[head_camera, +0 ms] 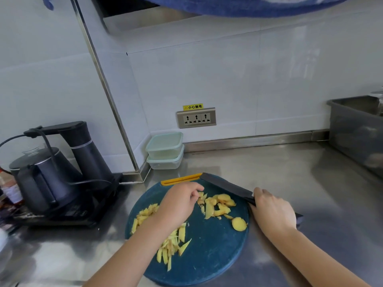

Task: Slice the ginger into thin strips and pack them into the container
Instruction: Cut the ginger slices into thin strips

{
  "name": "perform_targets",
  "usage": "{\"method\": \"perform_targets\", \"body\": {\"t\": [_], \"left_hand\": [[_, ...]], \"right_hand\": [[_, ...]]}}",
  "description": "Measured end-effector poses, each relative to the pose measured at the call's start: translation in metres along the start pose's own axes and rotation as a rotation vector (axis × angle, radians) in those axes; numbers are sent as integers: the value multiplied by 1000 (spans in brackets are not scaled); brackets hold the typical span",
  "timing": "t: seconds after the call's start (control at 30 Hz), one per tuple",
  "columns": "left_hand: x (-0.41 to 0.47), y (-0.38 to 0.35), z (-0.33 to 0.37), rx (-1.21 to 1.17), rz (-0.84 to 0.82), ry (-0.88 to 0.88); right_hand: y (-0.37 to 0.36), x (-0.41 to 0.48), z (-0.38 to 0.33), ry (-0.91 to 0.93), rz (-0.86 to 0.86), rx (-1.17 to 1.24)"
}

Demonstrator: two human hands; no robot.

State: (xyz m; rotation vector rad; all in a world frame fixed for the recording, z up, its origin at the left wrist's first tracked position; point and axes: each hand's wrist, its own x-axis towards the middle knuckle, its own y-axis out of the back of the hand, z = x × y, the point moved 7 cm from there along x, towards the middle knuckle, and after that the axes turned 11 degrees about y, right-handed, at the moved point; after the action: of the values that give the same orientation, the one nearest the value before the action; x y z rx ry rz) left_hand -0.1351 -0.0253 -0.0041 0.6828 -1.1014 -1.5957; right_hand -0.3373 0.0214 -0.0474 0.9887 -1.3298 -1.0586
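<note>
A round dark teal cutting board (209,253) with a yellow handle lies on the steel counter. Thin yellow ginger strips (172,243) are heaped on its left and front. Flat ginger slices (219,205) lie at the board's middle right, with a small round end piece (239,224) near the right edge. My left hand (178,204) hovers over the board, fingers curled at the left edge of the slices. My right hand (273,212) grips the handle of a dark knife (223,184), whose blade slants up over the board's back. Two stacked lidded clear containers (164,150) stand at the wall.
A black electric kettle (41,179) and its tall dispenser (87,150) stand on a base at the left, with cords. A grey tub (356,131) sits at the far right. A wall socket (196,118) is behind the board. Bare steel counter (290,172) lies to the right.
</note>
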Motion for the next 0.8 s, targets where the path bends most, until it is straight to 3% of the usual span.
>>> {"method": "perform_targets", "body": {"t": [0.13, 0.5, 0.8], "left_hand": [[16, -14, 19, 56, -64, -64], [38, -40, 41, -125, -166, -109], [38, -51, 48, -61, -234, -89]], "right_hand": [[-7, -5, 1, -6, 10, -76], [-8, -3, 6, -20, 234, 101], [-13, -2, 7, -45, 23, -78]]}}
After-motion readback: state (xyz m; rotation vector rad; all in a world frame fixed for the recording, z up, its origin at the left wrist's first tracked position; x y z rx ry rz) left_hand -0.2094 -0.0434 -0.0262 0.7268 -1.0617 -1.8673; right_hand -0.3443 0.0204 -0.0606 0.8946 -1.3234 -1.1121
